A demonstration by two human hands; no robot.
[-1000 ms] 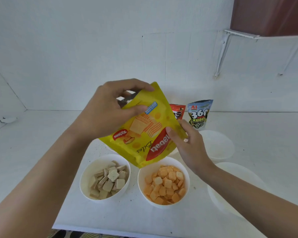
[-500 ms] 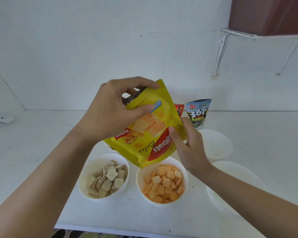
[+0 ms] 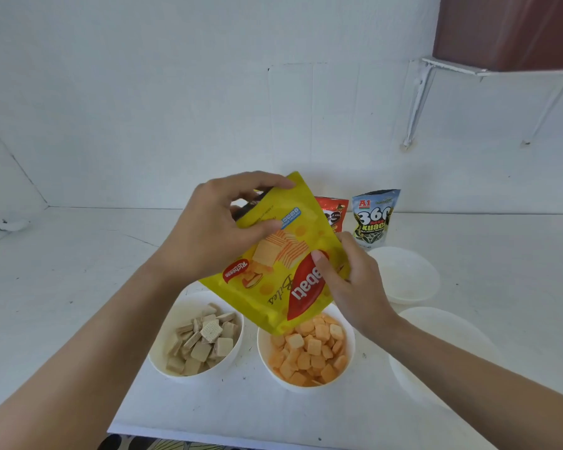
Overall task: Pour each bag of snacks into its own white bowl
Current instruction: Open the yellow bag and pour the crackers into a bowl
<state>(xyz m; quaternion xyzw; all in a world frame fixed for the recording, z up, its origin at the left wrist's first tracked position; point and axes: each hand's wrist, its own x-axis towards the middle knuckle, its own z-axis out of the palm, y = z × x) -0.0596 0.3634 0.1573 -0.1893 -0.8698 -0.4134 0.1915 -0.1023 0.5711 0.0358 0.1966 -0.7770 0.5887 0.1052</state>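
Tabletop (image 3: 78, 271) is carrying the lot, and the yellow bag (image 3: 273, 271) is hanging tipped mouth-down between both grips, right over the bowl of orange crackers (image 3: 262, 355). Left grip (image 3: 208, 235) is pinching the bag's upper end; right grip (image 3: 348, 284) is clasping its side edge lower down. What's bugging me: the low corner is sitting over the rim on the left grip's side, not the middle. So I'm guessing any leftover pieces are risking going over the edge, maybe mixing into the wafer bowl (image 3: 182, 313) below the left grip. The red bag (image 3: 333, 216) is standing just behind the grips, so a careless swing is probably toppling it.
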